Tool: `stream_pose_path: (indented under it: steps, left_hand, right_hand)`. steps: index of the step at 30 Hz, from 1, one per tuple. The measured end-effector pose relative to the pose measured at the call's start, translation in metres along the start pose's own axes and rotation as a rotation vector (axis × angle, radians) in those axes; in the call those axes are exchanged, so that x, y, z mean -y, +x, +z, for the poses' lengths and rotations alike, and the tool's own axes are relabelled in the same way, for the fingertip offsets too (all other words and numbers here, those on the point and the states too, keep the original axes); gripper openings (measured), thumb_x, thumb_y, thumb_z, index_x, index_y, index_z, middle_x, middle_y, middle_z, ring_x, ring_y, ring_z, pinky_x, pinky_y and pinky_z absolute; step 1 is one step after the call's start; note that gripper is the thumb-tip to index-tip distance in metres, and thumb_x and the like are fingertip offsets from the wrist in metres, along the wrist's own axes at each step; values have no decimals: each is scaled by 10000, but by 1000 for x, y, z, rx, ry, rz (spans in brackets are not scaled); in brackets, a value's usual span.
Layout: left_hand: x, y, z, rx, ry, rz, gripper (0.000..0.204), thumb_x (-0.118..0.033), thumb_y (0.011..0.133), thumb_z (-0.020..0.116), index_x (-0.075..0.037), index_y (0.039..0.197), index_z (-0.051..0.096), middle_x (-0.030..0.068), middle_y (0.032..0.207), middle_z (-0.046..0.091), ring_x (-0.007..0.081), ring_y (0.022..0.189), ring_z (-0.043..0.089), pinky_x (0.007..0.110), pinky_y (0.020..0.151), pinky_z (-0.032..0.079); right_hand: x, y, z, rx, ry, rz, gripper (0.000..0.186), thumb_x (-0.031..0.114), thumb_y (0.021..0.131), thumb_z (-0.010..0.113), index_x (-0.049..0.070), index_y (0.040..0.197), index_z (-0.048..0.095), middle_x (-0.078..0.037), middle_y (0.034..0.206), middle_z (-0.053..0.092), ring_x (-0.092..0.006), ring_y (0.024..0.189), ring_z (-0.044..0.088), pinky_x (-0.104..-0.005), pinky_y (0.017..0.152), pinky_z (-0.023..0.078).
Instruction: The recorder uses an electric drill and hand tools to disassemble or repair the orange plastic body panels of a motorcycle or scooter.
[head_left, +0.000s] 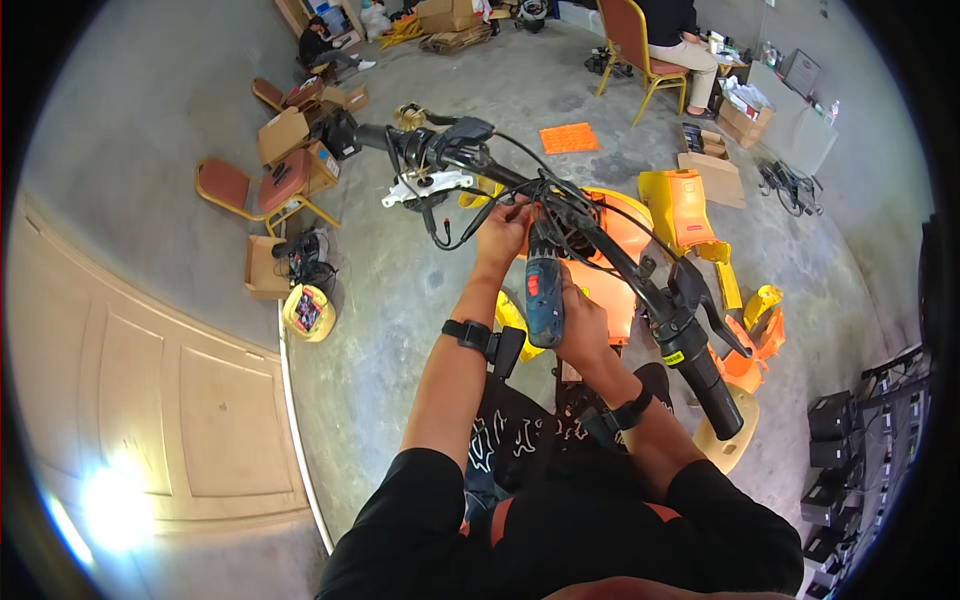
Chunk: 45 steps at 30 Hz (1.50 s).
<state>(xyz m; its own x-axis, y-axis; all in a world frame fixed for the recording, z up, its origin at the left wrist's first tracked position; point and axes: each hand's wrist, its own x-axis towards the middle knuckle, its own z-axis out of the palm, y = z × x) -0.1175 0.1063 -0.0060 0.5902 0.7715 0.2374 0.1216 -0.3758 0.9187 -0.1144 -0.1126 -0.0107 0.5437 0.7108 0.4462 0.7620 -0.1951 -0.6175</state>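
Note:
A blue and black cordless drill (pixel 544 300) with a red switch points away from me, its front end at the steering column below the handlebar (pixel 612 252). My right hand (pixel 584 322) is wrapped round the drill's grip from the right. To the left of the chuck, my left hand (pixel 503 232) has its fingers drawn together close to the column; what they pinch is hidden. Black cables (pixel 545 190) loop over both the column and the drill's tip. Beyond my left hand, a white bracket (pixel 425 186) hangs among the wires. An orange body panel (pixel 615 225) sits behind the column.
Yellow panels (pixel 675 208) and orange panels (pixel 770 338) lie on the floor to the right. An orange mat (pixel 569 138) lies ahead. Folding chairs (pixel 285 185) and open cartons (pixel 265 268) stand left. One person sits on a chair (pixel 628 45) at the far right, another far left.

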Motion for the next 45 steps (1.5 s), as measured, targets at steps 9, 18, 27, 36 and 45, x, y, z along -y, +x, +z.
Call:
stream_pose_path:
  steps: [9,18,27,36,45]
  left_hand:
    - [9,4,2,20,-113,151,141,-69,877,625,17,953,706,-10,827,674,57,692,561,237,602,466]
    - [-29,-12,-13,55,63,262,195,-135,935,610,41,929,692,47,755,684,95,685,593,276,634,474]
    - [-34,-3,-14,257,-11,118,178,-117,947,583,33,1002,660,-3,798,654,54,723,538,245,662,456]
    - [-64,47,21,690,-256,216,388,-364,971,569,-24,1131,661,27,918,685,131,821,639,287,743,521]
    - [-68,54,27,883,-372,5,472,-350,965,582,33,1240,576,95,1109,668,181,970,649,325,883,535]
  right_hand:
    - [10,-1,-4,17,-16,-15,861,124,678,726,-77,1411,320,-202,972,644,-346,805,666,-395,708,542]
    - [-11,-8,-26,-15,220,-96,851,176,708,740,-15,1430,333,-224,1050,643,-391,910,656,-412,783,533]
    - [-52,-59,-69,38,228,-171,861,135,718,785,-9,1441,339,-190,1328,531,-313,1206,543,-369,1036,403]
    - [-53,-16,-94,154,255,-127,774,213,815,712,17,1456,326,-169,1356,500,-268,1235,513,-369,1053,399]
    - [-54,2,-82,141,270,-126,784,211,803,716,17,1457,329,-173,1355,502,-273,1237,513,-372,1048,403]
